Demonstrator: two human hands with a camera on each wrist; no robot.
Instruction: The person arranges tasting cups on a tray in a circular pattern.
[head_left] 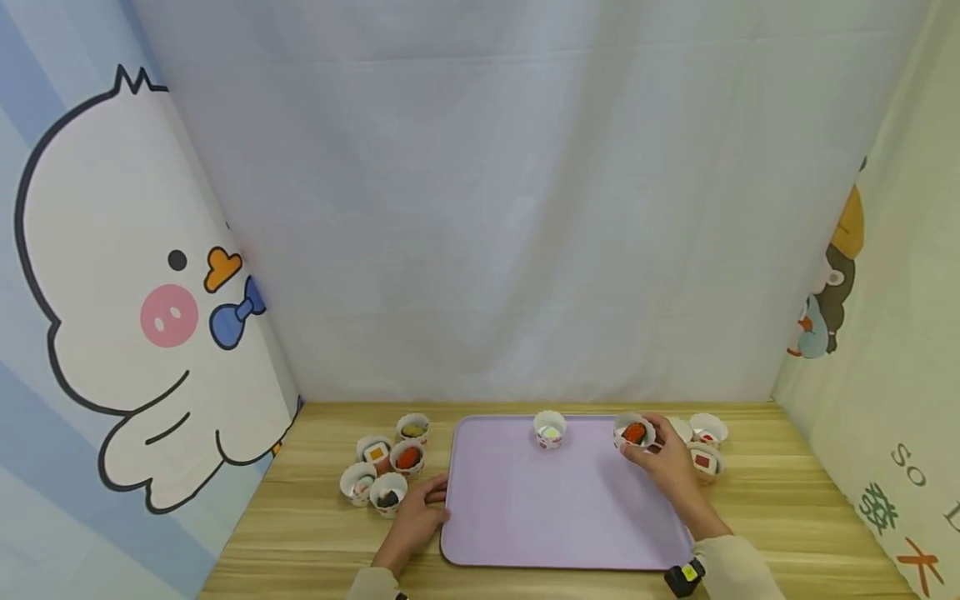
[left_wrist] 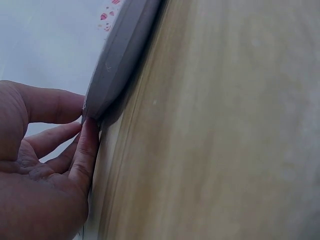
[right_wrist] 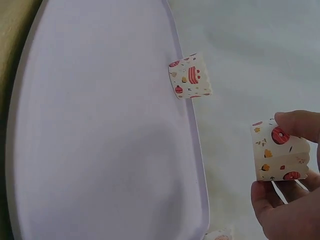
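My right hand [head_left: 669,468] pinches a white paper cup [head_left: 628,423] between thumb and fingers. A red-orange topped sushi piece [head_left: 634,433] lies inside it. The cup is held above the right rear part of a lilac tray [head_left: 555,508]; its printed side shows in the right wrist view. Another paper cup [head_left: 550,433], with a pale yellow-green item in it, stands at the tray's back edge. My left hand [head_left: 417,518] is beside the tray's left edge. In the left wrist view its fairly straight fingers [left_wrist: 55,105] touch the tray's rim [left_wrist: 112,65].
Several filled paper cups cluster left of the tray, one with a dark item [head_left: 387,498] beside my left hand. More cups [head_left: 708,428] stand on the right, behind my right hand. A pale curtain [head_left: 525,208] hangs behind the wooden table [head_left: 292,533].
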